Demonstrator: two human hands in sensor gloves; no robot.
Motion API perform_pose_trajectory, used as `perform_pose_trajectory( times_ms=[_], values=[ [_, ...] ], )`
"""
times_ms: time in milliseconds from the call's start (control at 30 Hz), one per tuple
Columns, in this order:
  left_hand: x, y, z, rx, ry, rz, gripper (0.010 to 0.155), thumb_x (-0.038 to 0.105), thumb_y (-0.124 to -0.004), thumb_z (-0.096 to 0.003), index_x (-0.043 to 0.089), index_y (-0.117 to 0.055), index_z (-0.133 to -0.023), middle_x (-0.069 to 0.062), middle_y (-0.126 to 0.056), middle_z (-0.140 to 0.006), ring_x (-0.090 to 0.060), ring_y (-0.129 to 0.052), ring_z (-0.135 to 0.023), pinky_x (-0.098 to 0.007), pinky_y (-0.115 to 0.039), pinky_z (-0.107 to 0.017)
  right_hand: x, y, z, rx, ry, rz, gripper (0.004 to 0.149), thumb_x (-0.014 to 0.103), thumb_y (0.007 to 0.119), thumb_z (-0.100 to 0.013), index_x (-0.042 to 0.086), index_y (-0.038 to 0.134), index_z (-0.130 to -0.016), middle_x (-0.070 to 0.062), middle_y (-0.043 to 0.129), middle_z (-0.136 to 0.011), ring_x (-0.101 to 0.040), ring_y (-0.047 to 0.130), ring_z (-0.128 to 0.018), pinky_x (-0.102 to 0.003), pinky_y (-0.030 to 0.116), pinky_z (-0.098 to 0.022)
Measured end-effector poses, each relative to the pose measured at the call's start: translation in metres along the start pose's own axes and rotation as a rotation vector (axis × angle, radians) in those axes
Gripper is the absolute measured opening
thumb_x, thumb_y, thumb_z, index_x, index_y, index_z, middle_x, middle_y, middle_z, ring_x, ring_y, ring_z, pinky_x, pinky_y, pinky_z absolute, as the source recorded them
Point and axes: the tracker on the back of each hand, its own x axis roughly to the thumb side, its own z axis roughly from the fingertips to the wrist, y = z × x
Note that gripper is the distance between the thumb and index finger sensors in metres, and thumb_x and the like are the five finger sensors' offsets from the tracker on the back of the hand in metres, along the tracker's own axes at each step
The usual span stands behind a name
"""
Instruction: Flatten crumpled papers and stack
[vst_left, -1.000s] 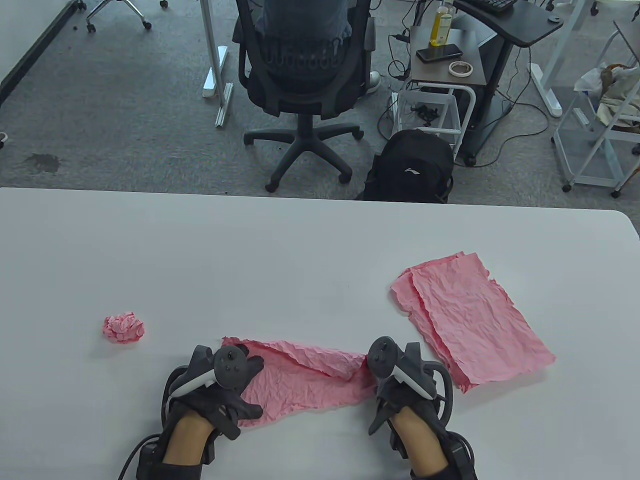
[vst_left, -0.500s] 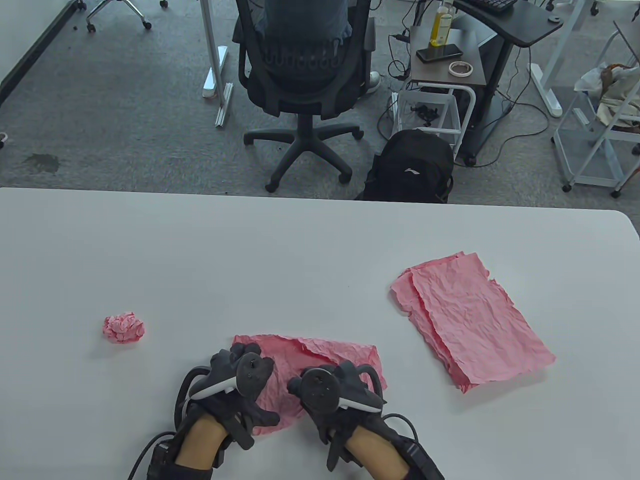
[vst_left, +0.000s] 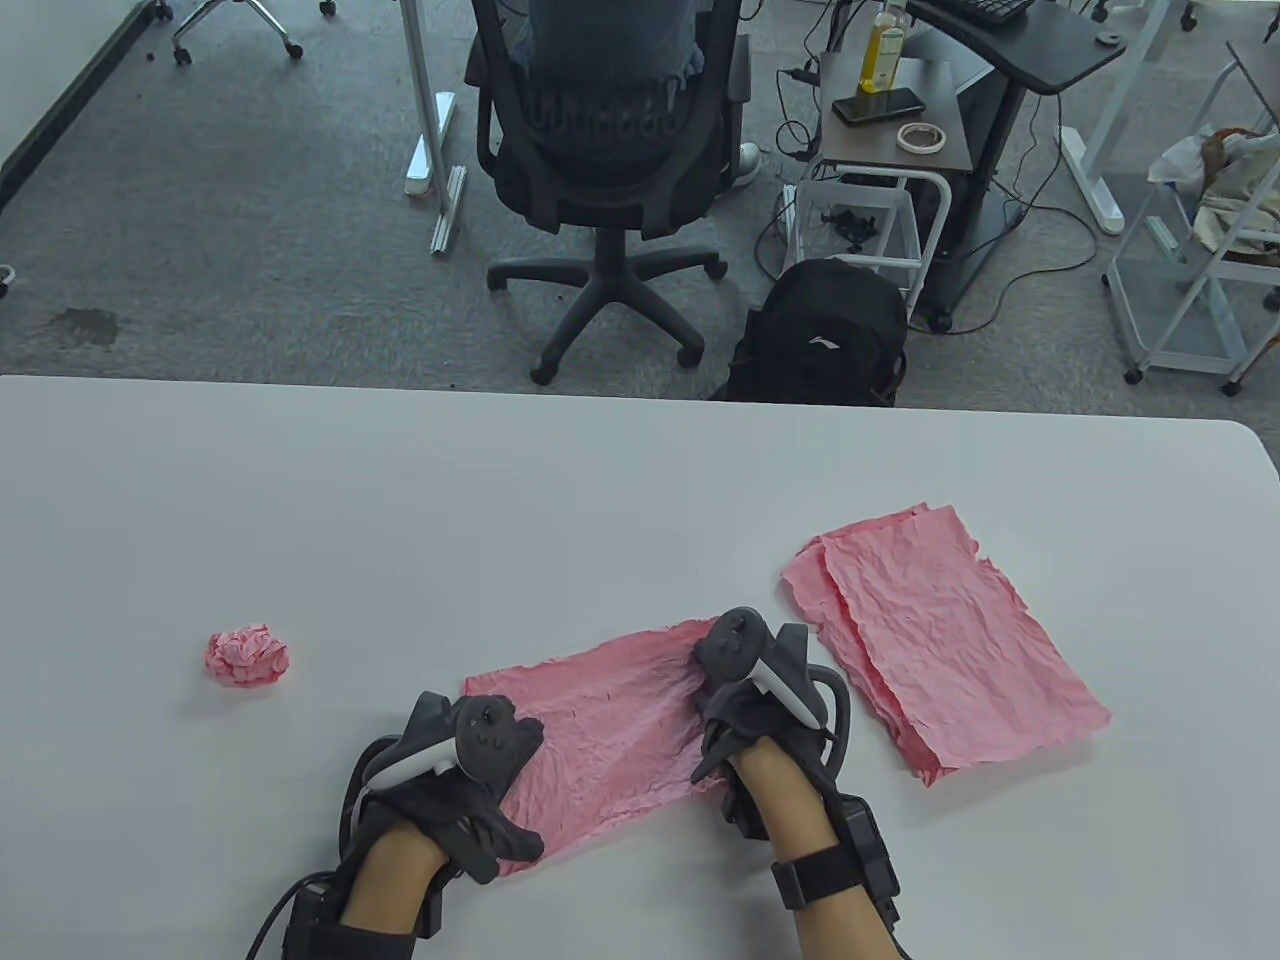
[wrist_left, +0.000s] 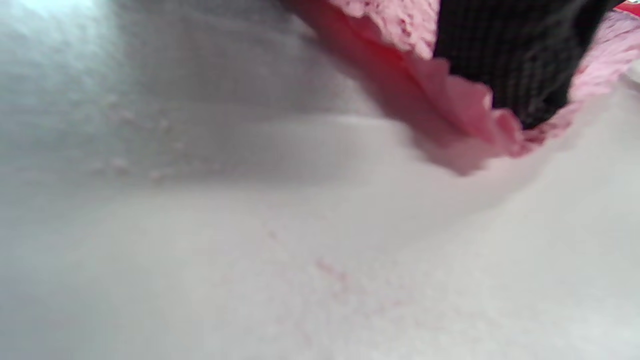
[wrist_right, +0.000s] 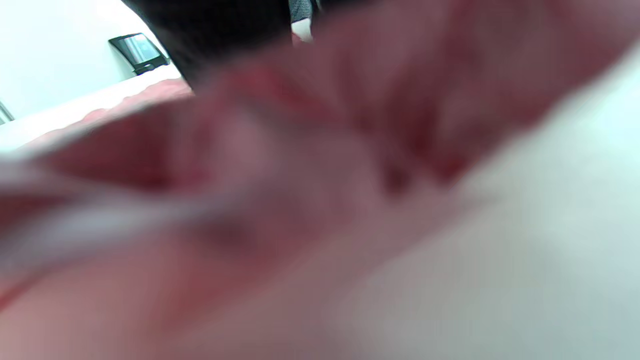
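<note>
table view | left hand (vst_left: 455, 790) flat on sheet (vst_left: 600, 730) near-left end, likely pinning it | right hand (vst_left: 750, 700) presses far-right edge, finger curl hidden | stack (vst_left: 940, 650) right; ball (vst_left: 247, 656) left, untouched

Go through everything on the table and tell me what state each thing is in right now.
Pink sheet: spread out on the table, still wrinkled.
Left hand: resting on the sheet's near left corner.
Right hand: pressing on the sheet's right end.
Pink stack: flattened sheets, lying at the right.
Paper ball: still crumpled, untouched.
</note>
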Motion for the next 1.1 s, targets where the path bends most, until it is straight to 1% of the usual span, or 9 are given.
perform_pose_trajectory(
  times_ms=[167, 233, 333, 433, 467, 600, 767, 1000, 1100],
  values=[
    [0.001, 0.000, -0.002, 0.006, 0.017, -0.014, 0.108, 0.071, -0.083, -0.0388, 0.033, -0.015, -0.113, -0.005, 0.003, -0.114, -0.038, 0.002, -0.111, -0.069, -0.013, -0.076, 0.040, -0.008, 0.041, -0.104, -0.276, 0.074, 0.060, 0.026, 0.083, -0.048, 0.018, 0.060, -0.103, -0.021, 0.046, -0.112, -0.050, 0.045, -0.098, -0.066, 0.048, -0.063],
    [0.002, -0.001, -0.002, 0.021, 0.020, -0.018, 0.108, 0.072, -0.082, -0.0392, 0.033, -0.014, -0.113, -0.005, 0.002, -0.114, -0.038, 0.002, -0.111, -0.069, -0.014, -0.076, 0.072, 0.004, 0.061, -0.074, -0.451, 0.091, 0.059, 0.026, 0.082, -0.048, 0.019, 0.062, -0.103, -0.020, 0.049, -0.112, -0.049, 0.048, -0.098, -0.065, 0.052, -0.062],
    [0.002, -0.002, -0.001, 0.032, 0.025, -0.020, 0.107, 0.073, -0.080, -0.0395, 0.032, -0.014, -0.114, -0.006, 0.002, -0.115, -0.039, 0.001, -0.111, -0.069, -0.014, -0.076, 0.105, 0.031, 0.077, 0.018, -0.538, 0.181, 0.062, 0.026, 0.079, -0.049, 0.026, 0.053, -0.105, -0.017, 0.045, -0.113, -0.048, 0.048, -0.098, -0.062, 0.055, -0.062],
    [-0.001, -0.003, 0.000, 0.036, 0.023, -0.004, 0.107, 0.072, -0.080, -0.0396, 0.032, -0.014, -0.114, -0.005, 0.002, -0.114, -0.038, 0.002, -0.111, -0.068, -0.013, -0.076, 0.101, 0.050, 0.066, 0.131, -0.453, 0.297, 0.061, 0.023, 0.077, -0.049, 0.026, 0.053, -0.104, -0.017, 0.045, -0.112, -0.046, 0.052, -0.097, -0.058, 0.061, -0.061],
    [-0.003, -0.003, 0.000, 0.037, 0.026, 0.006, 0.107, 0.071, -0.081, -0.0394, 0.032, -0.015, -0.114, -0.005, 0.002, -0.115, -0.037, 0.001, -0.111, -0.068, -0.013, -0.076, 0.093, 0.046, 0.061, 0.177, -0.443, 0.265, 0.062, 0.026, 0.072, -0.050, 0.031, 0.044, -0.105, -0.011, 0.035, -0.113, -0.041, 0.042, -0.100, -0.055, 0.056, -0.064],
    [-0.007, -0.002, 0.000, 0.025, 0.022, 0.048, 0.107, 0.068, -0.084, -0.0390, 0.033, -0.016, -0.113, -0.002, 0.002, -0.114, -0.034, 0.003, -0.111, -0.066, -0.011, -0.076, 0.033, 0.027, 0.037, 0.213, -0.286, -0.017, 0.064, 0.014, 0.077, -0.047, 0.026, 0.051, -0.103, -0.013, 0.033, -0.112, -0.044, 0.031, -0.099, -0.055, 0.043, -0.067],
    [-0.010, -0.001, 0.000, 0.003, 0.022, 0.069, 0.108, 0.065, -0.087, -0.0379, 0.034, -0.015, -0.113, -0.001, 0.003, -0.113, -0.032, 0.005, -0.111, -0.065, -0.009, -0.076, -0.013, 0.011, 0.026, 0.266, -0.153, -0.097, 0.068, 0.013, 0.079, -0.045, 0.026, 0.047, -0.103, -0.009, 0.026, -0.113, -0.041, 0.022, -0.100, -0.058, 0.034, -0.067],
    [-0.013, 0.000, 0.003, -0.018, 0.037, 0.069, 0.110, 0.064, -0.090, -0.0365, 0.034, -0.016, -0.112, -0.001, 0.004, -0.112, -0.032, 0.005, -0.110, -0.066, -0.010, -0.075, -0.029, 0.002, 0.024, 0.200, 0.003, 0.015, 0.068, 0.012, 0.076, -0.045, 0.027, 0.043, -0.103, -0.010, 0.026, -0.113, -0.042, 0.025, -0.100, -0.063, 0.041, -0.066],
    [-0.012, -0.002, 0.003, -0.019, 0.036, 0.061, 0.111, 0.066, -0.089, -0.0358, 0.034, -0.014, -0.112, -0.003, 0.005, -0.112, -0.033, 0.007, -0.109, -0.067, -0.009, -0.075, -0.029, -0.003, 0.027, 0.083, 0.047, 0.106, 0.067, 0.010, 0.076, -0.044, 0.021, 0.046, -0.103, -0.016, 0.035, -0.112, -0.045, 0.030, -0.100, -0.064, 0.042, -0.065]
  ],
)
